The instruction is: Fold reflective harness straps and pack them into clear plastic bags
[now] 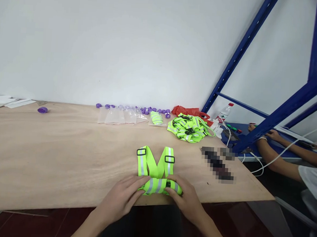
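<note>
While a pale wall (98, 47) closes off the far side, the wood-grained worktop (72, 156) runs wide beneath it, dark red floor (251, 224) showing below. At its near edge lies the lime-green strap harness (157, 186), partly rolled, two buckled straps stretching toward 12 o'clock. The left hand (141, 184) pinches the roll's 9 o'clock end between thumb and fingers; the right hand (174, 186) pinches the 3 o'clock end.

Reading from that roll, I see white strips (3, 102) far off at 10 o'clock, clear bags (118, 116) at 11, a bagged strap (156, 118) at 12, and a strap heap (190, 131) at 1, touching a red bag (185, 111). A blurred-out item (217, 163) sits at 2. Beyond the worktop, also toward 2, a blue metal frame (280, 106) slants past a co-worker's arms (279, 154).
</note>
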The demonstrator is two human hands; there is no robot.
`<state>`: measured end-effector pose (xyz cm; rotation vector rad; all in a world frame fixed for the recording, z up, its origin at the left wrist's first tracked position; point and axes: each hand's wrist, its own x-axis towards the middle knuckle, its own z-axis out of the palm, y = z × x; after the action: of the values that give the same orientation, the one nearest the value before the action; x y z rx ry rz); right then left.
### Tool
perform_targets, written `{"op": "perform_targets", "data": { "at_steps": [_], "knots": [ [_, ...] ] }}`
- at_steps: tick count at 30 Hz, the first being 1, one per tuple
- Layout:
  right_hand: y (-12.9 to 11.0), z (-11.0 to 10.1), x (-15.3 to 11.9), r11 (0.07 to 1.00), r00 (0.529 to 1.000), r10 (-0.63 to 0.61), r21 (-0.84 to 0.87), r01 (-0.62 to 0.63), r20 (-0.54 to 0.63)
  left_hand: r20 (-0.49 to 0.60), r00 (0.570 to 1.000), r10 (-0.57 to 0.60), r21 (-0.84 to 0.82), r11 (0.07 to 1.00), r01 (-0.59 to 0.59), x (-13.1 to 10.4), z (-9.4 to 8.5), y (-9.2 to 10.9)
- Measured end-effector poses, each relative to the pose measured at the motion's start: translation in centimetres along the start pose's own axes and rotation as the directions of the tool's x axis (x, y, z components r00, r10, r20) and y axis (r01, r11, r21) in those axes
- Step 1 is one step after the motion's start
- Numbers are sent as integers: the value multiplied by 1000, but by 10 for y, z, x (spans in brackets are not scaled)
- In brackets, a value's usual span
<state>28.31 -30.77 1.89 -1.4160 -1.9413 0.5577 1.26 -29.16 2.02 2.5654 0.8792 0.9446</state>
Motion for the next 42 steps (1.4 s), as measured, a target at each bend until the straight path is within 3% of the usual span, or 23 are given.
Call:
{"op": "perform_targets", "data": {
  "at_steps": [3, 6, 9, 11, 16, 22, 26, 28, 30, 34, 38, 42],
  "knots": [
    [-3, 0, 12, 992, 991, 122, 27, -124, 56, 15, 995, -100, -29, 995, 100, 7, 3, 1],
    [1, 2, 20, 991, 991, 125, -47, -123, 54, -29, 988, -154, 32, 987, 155, 11, 8, 0],
    [9, 7, 25, 975, 1000, 23, -219, -26, -13, -72, 988, -136, 118, 982, 144, 13, 13, -3],
    [14, 12, 27, 937, 995, -71, -347, 40, -76, -34, 995, -96, 158, 982, 100, 13, 14, -5],
    [13, 22, 23, 834, 915, -350, -512, 207, -199, 113, 990, -88, 213, 975, 63, 7, 12, -8],
    [-1, 18, -3, 838, 934, -354, -457, 297, -43, 118, 983, -138, 172, 978, 117, -12, 16, 1],
    [-4, 7, -21, 790, 900, -419, -440, 426, 119, 88, 991, -101, 134, 987, 89, -21, 12, 7],
    [-3, 4, -25, 812, 898, -415, -385, 439, 148, 89, 993, -74, 85, 994, 67, -21, 7, 9],
    [-2, 1, -27, 878, 927, -354, -295, 376, 126, 83, 991, -102, 17, 995, 101, -18, 4, 10],
    [-1, 0, -19, 987, 990, -119, -101, 126, 71, 83, 954, -288, -96, 951, 295, -5, 0, 12],
    [-3, 0, -3, 998, 996, 58, 13, -59, 66, 0, 944, -329, -67, 942, 328, 13, 1, 8],
    [-3, 3, 14, 986, 985, 168, 7, -168, 45, -49, 921, -386, 6, 922, 387, 30, 5, -2]
  ]
}}
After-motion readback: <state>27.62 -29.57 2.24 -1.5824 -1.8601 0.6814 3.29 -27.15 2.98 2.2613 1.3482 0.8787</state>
